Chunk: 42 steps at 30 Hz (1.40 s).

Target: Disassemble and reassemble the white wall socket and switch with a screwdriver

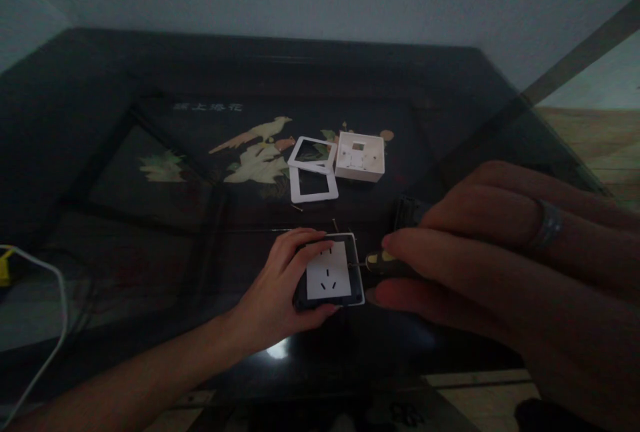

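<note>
A wall socket (329, 279) with a white face and dark surround sits in a white box near the table's front edge. My left hand (285, 272) grips it from the left, fingers over its top and thumb along its lower edge. Between the fingertips of my right hand (465, 245) is a screwdriver (379, 262) with a dark and yellow handle. Its thin shaft points left and reaches the socket's right side; whether the tip sits in a screw is too dark to tell.
Two white cover frames (315, 197) overlap behind the socket, beside a white mounting box (370, 174). A screw (297, 208) lies in front of the frames. A dark object (407, 209) is partly hidden behind my right hand. A white cable (64, 299) runs along the left.
</note>
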Available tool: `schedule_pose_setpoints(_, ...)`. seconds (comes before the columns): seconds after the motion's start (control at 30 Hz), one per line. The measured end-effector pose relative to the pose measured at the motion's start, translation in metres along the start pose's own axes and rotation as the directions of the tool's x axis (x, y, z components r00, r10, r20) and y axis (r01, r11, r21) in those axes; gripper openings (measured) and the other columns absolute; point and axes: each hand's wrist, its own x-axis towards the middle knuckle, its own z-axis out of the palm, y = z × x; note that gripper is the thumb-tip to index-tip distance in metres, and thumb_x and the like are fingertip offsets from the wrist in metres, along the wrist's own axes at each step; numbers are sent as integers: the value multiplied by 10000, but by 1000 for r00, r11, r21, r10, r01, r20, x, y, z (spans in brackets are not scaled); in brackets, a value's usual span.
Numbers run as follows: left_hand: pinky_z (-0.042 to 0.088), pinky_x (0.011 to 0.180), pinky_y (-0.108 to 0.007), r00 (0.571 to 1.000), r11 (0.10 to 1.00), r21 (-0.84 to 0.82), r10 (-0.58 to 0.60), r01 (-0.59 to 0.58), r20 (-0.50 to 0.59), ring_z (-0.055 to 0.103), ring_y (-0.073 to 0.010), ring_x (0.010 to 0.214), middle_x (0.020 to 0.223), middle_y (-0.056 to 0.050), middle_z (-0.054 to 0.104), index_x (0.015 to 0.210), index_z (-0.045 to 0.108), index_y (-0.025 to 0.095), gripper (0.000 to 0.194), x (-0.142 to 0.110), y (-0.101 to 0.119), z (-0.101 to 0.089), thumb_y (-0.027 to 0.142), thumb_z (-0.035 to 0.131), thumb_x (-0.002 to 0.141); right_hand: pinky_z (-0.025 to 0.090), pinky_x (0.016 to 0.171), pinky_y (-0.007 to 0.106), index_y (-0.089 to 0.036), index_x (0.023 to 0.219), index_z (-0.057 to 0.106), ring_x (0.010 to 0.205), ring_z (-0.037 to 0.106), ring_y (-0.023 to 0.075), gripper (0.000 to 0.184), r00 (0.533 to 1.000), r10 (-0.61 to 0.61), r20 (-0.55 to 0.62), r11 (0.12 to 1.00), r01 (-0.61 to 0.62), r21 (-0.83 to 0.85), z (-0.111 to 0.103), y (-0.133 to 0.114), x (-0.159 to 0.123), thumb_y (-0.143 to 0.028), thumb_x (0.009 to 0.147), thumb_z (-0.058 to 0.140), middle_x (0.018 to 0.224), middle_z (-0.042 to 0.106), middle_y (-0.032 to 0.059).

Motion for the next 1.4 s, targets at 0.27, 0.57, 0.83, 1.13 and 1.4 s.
schedule_pose_setpoints(0.27, 439, 1070, -563, 1000, 999, 36, -7, 7, 12, 438, -352, 1296, 1379, -126, 459, 1394, 371, 260, 743, -1, 1, 1, 317, 756, 761, 564, 772, 161, -226, 1180, 668, 929, 694, 122, 310, 998, 31, 49, 967, -43, 253, -9, -2, -6, -137, 938, 497, 1102, 715, 18)
schedule_pose_setpoints(0.57, 445, 1052, -582, 1000, 1000, 22, -16, 15, 21, 439, -360, 1301, 1396, -132, 455, 1399, 362, 272, 746, -3, -2, 2, 325, 747, 762, 491, 512, 268, -229, 682, 694, 608, 610, 164, 341, 989, 141, -49, 990, -140, 20, 5, -7, -4, -387, 957, 569, 623, 592, 7)
schedule_pose_setpoints(0.83, 423, 1079, -579, 1000, 1000, 20, -16, 16, 23, 430, -349, 1304, 1389, -131, 452, 1391, 376, 261, 733, -1, -2, 2, 332, 747, 762, 546, 903, 186, -180, 1331, 560, 978, 685, 121, 375, 987, 114, 118, 974, -134, 184, -7, -1, -10, -134, 965, 493, 1203, 698, 19)
schedule_pose_setpoints(1.13, 445, 1056, -574, 1000, 1000, 27, -10, 10, 18, 446, -350, 1282, 1384, -127, 453, 1391, 364, 271, 736, -1, -2, 3, 322, 744, 763, 505, 537, 270, -210, 712, 694, 620, 608, 150, 332, 987, 160, -13, 987, -160, 8, -2, -10, -6, -405, 951, 570, 676, 625, 8)
schedule_pose_setpoints(1.4, 423, 1075, -583, 999, 1000, 22, -12, 12, 30, 433, -351, 1303, 1392, -131, 453, 1399, 365, 267, 732, -2, -1, 1, 336, 738, 773, 557, 829, 160, -247, 1326, 574, 979, 692, 117, 342, 980, 170, 104, 969, -185, 163, -8, -4, -14, -212, 999, 477, 1215, 695, -10)
